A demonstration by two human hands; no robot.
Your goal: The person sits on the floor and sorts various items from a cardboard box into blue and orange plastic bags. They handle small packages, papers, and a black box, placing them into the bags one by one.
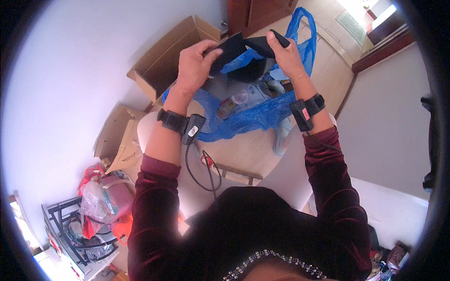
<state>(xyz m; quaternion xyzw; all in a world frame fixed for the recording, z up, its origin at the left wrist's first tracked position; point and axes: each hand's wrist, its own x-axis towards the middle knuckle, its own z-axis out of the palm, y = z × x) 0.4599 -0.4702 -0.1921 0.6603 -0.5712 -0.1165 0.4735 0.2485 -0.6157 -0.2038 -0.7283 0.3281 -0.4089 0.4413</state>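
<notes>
My left hand (198, 63) pinches the edge of a flat black piece (230, 49), its thumb on top. A black piece with a folded edge (262, 45) is gripped in my right hand (288, 56). Whether the two black pieces are joined, I cannot tell. Below them a blue plastic bag (256, 117) lies spread open, one handle loop standing up at the right. Inside it are another dark piece (248, 70) and clear plastic packaging (242, 96). Both of my wrists wear black straps with small cabled boxes.
An open cardboard box (161, 52) stands against the wall, beyond my left hand. Nearer lies more folded cardboard (116, 133). A black metal rack (66, 214) with plastic bags (95, 203) is at the lower left. A brown door (260, 14) stands ahead; a grey panel (383, 123) rises at the right.
</notes>
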